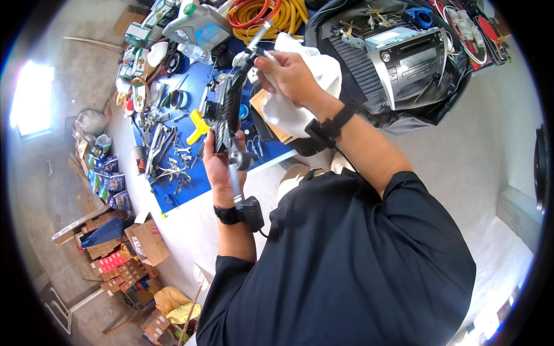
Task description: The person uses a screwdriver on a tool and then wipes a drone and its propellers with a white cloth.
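I hold a long black part (223,118) with a patterned surface, dark fittings and silver rods at both ends, tilted above the blue bench top (195,173). My left hand (220,167) is closed round its lower end. My right hand (285,78) pinches a white cloth (288,115) at the upper end, against a dark joint below the silver rod. A yellow plastic tool (198,127) lies beside the part, with wrenches and small metal tools (170,155) to its left.
A black bag (346,63) holds a car stereo (407,72) at the back right. Coiled yellow hose (268,20), a grey jug (196,29) and small boxes line the bench's back. Cardboard boxes (147,242) and sacks stand on the floor at the left.
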{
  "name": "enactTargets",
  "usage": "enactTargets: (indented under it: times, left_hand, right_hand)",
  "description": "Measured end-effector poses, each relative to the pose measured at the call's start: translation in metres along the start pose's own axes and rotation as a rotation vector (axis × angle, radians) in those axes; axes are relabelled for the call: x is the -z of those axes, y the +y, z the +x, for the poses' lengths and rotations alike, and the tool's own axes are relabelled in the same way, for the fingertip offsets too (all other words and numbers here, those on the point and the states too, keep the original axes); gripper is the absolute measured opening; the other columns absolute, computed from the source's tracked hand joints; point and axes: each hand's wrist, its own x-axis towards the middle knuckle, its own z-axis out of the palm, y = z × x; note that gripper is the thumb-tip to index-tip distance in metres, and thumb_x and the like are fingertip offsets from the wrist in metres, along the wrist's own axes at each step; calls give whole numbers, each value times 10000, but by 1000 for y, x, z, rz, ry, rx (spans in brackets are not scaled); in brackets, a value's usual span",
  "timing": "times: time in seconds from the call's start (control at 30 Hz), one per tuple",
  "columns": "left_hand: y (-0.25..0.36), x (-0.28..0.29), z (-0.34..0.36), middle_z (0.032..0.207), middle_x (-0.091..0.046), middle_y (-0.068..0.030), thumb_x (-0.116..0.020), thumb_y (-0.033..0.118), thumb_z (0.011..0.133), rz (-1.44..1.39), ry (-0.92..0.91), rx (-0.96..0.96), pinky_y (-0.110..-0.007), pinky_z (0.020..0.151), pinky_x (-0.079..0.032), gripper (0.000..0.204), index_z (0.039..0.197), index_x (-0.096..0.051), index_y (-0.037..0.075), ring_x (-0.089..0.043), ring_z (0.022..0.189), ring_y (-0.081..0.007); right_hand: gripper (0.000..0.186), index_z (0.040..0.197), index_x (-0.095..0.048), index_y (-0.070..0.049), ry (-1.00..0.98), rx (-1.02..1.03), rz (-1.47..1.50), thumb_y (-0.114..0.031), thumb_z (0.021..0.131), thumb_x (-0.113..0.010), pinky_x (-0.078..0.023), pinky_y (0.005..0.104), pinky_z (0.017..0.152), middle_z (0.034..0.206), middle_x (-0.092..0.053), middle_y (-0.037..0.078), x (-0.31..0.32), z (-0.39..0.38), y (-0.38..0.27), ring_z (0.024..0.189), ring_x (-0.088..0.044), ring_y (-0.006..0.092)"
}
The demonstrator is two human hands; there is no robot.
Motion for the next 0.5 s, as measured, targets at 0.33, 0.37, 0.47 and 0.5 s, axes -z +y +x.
enactTargets:
  times: [0.33, 0.37, 0.47, 0.5]
  left_hand:
    - [4, -1, -1, 1319, -530, -328, -472, 312, 1075, -224, -81, 68, -259, 704, -576, 522, 1422, -416, -74, -581, 863, -262]
    - [3, -2, -3, 1331, -511, -326, -482, 298, 1068, -238, -73, 106, -250, 685, -568, 521, 1428, -412, -72, -573, 851, -258]
    - [0, -1, -3, 1338, -493, -322, -501, 279, 1060, -323, -126, 128, -232, 645, -552, 508, 1420, -425, -72, -564, 831, -236]
    - [0, -2, -3, 1336, -486, -314, -529, 245, 1047, -397, -105, 156, -214, 602, -531, 502, 1420, -431, -77, -560, 819, -213]
  right_hand:
    - [458, 1414, -578, -90, 210, 867, -932, -80, 967, -678, -542, 320, 775, 1216, -537, 123, -23, -23, -27, 892, -635, 221]
    - [677, 1463, -559, -180, 144, 905, -1061, 53, 851, -734, -548, 346, 828, 1278, -483, 128, -25, -18, -24, 1026, -620, 277]
    - [569, 1386, -605, -154, 47, 928, -1174, 11, 853, -718, -564, 374, 874, 1247, -545, 149, -9, -9, -16, 1025, -647, 343]
    - [518, 1354, -621, -128, 88, 904, -1142, 8, 863, -712, -568, 370, 852, 1221, -569, 146, -4, -9, -9, 996, -657, 340]
